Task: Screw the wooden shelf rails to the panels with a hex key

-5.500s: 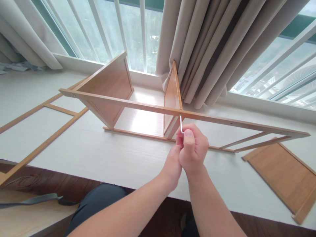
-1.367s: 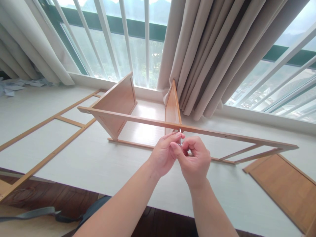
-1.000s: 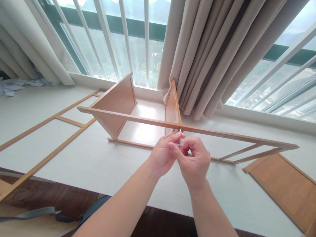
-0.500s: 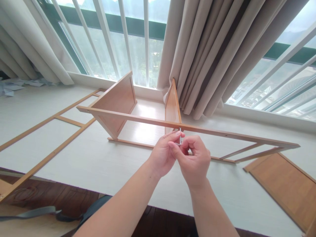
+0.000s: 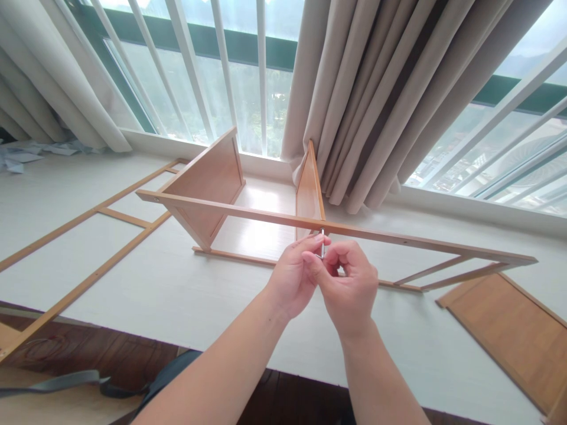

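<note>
A thin silver hex key (image 5: 323,243) stands nearly upright with its upper end at the underside of a long wooden rail (image 5: 266,216). My left hand (image 5: 290,277) is closed, its fingertips pinched around the key's shaft just below the rail. From the other side, my right hand (image 5: 353,286) is closed with thumb and curled fingers at the key's bent lower end. The rail belongs to a wooden frame lying on its side. Two wooden panels join it, a wide left panel (image 5: 204,180) and a narrow-looking middle panel (image 5: 310,183). Whatever fastener the key meets is hidden.
A ladder-like wooden frame (image 5: 93,277) lies at the left on the white surface (image 5: 212,307). At the right rests a loose wooden panel (image 5: 509,330). Beige curtains (image 5: 367,88) hang before barred windows at the back. A grey strap (image 5: 53,383) shows at lower left.
</note>
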The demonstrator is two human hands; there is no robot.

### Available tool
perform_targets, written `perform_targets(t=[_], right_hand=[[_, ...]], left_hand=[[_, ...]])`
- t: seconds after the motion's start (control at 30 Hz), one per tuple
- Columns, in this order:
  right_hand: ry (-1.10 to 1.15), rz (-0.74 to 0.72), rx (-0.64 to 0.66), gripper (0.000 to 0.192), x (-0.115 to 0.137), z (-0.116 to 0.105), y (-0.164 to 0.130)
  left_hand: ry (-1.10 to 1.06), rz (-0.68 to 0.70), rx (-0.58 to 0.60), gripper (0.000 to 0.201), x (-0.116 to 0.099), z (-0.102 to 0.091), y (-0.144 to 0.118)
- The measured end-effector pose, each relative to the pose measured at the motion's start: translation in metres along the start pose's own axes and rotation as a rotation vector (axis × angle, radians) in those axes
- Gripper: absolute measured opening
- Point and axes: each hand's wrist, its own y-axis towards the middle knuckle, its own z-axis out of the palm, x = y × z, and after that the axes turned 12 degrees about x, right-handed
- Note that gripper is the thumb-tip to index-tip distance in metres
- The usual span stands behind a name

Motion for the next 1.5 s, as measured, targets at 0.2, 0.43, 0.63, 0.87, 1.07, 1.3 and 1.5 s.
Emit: perform_targets(t=[0.2,0.43,0.63,0.87,1.07,1.3,1.5], right_hand=[[0.003,-0.012,0.003,0.034,-0.003,-0.002,0.001],[-0.025,-0.053,0.036,0.036,-0.006,-0.003,0.003],[-0.009,-0.052,0.049,0.035,-0.006,-0.005,0.004],[0.043,-0.051,0.125,0.028,-0.009,-0.009,0.005],[0.063,-0.031,0.111,0.028,-0.011,-0.008,0.005],[0.071,-0.001,0.115,0.029,-0.012,-0.008,0.005],[0.017,-0.078,0.129,0.030,-0.014,-0.009,0.007]], left_hand=[[0.003,0.011,-0.007,0.023,-0.001,0.004,0.000],[0.024,0.047,-0.013,0.020,-0.001,0.005,0.000],[0.037,0.041,-0.011,0.020,-0.003,0.005,-0.001],[0.035,0.059,-0.009,0.022,-0.003,0.007,0.000],[0.042,0.051,0.009,0.025,0.000,0.004,0.001],[0.110,0.058,-0.094,0.025,0.006,-0.010,-0.002],[0.386,0.064,-0.120,0.035,0.023,-0.026,-0.007]])
